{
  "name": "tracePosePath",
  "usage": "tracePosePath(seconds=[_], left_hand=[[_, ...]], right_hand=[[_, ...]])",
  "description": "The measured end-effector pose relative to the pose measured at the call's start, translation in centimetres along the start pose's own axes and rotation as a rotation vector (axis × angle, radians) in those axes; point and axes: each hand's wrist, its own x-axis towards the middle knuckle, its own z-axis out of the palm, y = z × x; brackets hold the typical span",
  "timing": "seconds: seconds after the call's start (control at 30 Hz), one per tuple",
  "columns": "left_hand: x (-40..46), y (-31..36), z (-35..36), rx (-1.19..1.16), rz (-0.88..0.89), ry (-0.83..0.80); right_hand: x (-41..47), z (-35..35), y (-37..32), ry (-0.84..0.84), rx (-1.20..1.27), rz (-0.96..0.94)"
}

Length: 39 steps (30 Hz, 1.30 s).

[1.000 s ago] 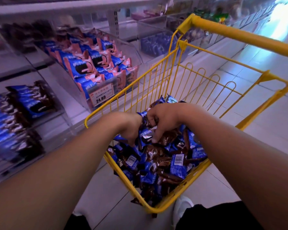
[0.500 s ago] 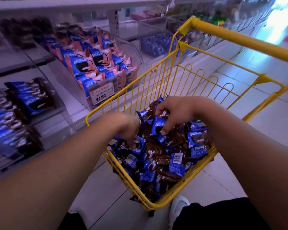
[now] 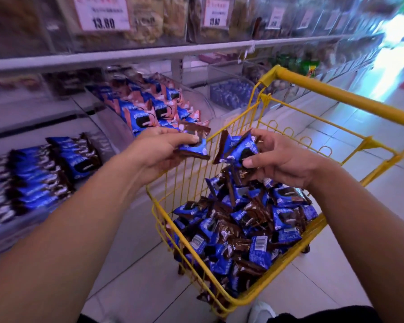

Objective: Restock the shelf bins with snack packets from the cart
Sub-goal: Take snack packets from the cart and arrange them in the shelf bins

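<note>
Pale floor tiles (image 3: 131, 257) are running under a store aisle, with tiered shelves lining the left side and the far wall. At the far left, a clear shelf bin (image 3: 40, 173) is holding rows of blue-and-brown snack packets, too blurred to count. Next along, a second bin (image 3: 154, 108) is sloping down toward the aisle with blue-and-pink packets, and a third bin (image 3: 231, 94) of blue packets is sitting beyond it. Above, two price labels are reading plainly, one (image 3: 103, 12) larger than the other (image 3: 216, 12).

The left hand (image 3: 156, 148) is hovering over the cart's near-left rim, fingers curled round a small clutch of packets (image 3: 194, 143); their number cannot be told. Just to its right and apart from it, the right hand (image 3: 280, 159) is pinching another bunch of packets (image 3: 238, 148) between thumb and fingers above the heap.

The yellow wire cart (image 3: 287, 273) is standing close against the shelving, its basket piled with dozens of packets (image 3: 243, 227). Its handle bar (image 3: 345, 99) is crossing the upper right. Open tiled floor is stretching away to the right of it.
</note>
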Motion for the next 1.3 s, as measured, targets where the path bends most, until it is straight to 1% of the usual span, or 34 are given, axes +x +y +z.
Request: tracePosePath(seconds=[0.07, 0.1, 0.17, 0.27, 0.33, 0.4, 0.47, 0.53, 0.67, 0.77, 0.87, 0.93, 1.0, 1.07, 1.1, 1.17, 1.23, 1.3], left_hand=[[-0.1, 0.1, -0.4, 0.0, 0.042, 0.05], [-0.4, 0.1, -0.5, 0.023, 0.043, 0.026], [-0.8, -0.2, -0.4, 0.014, 0.009, -0.09], [-1.5, -0.1, -0.3, -0.096, -0.1, -0.263], [-1.7, 0.3, -0.9, -0.103, -0.181, -0.352], [-1.8, 0.7, -1.6, -0.055, -0.238, -0.395], [-2.1, 0.9, -2.1, -0.009, -0.255, -0.391], [-2.4, 0.8, -2.5, 0.002, -0.25, -0.381], [-2.5, 0.6, -3.3, -0.052, -0.251, -0.382], [-2.4, 0.6, -3.4, -0.075, -0.256, -0.449], [-2.5, 0.7, -3.3, -0.005, -0.253, -0.472], [-3.0, 1.0, -3.3, 0.076, -0.254, -0.487], [-3.5, 1.2, -3.2, 0.16, -0.271, -0.488], [-4.2, 1.6, -3.3, 0.2, -0.28, -0.45], [-4.5, 1.9, -3.5, 0.174, -0.286, -0.426], [-5.2, 2.4, -4.3, 0.041, -0.309, -0.381], [-6.0, 2.7, -5.6, -0.081, -0.299, -0.357], [-7.0, 2.6, -6.4, -0.096, -0.213, -0.352]], right_hand=[[0.3, 0.5, -0.2, -0.021, 0.008, -0.051], [0.5, 0.9, -0.3, -0.044, 0.007, -0.072], [0.8, 1.8, -0.8, -0.111, -0.016, -0.088], [1.4, 2.9, -1.3, -0.205, -0.004, -0.045], [1.9, 3.1, -1.5, -0.202, -0.003, -0.022], [2.1, 3.1, -1.6, -0.152, -0.069, -0.007], [2.3, 3.1, -1.4, -0.106, -0.192, -0.01], [2.4, 3.1, -1.3, -0.107, -0.292, -0.036], [2.3, 3.8, -1.7, -0.109, -0.292, -0.103], [2.3, 4.5, -2.1, -0.127, -0.39, -0.118], [2.4, 5.3, -2.3, -0.162, -0.546, -0.098], [2.4, 5.7, -2.1, -0.156, -0.578, -0.073], [2.4, 6.1, -1.7, -0.174, -0.529, -0.042], [2.4, 6.6, -1.4, -0.242, -0.449, -0.017], [2.5, 6.9, -1.2, -0.262, -0.417, -0.018], [2.7, 7.6, -0.9, -0.267, -0.336, -0.037], [3.0, 8.4, -0.6, -0.212, -0.244, -0.068], [3.3, 9.4, -0.5, -0.131, -0.219, -0.134]])
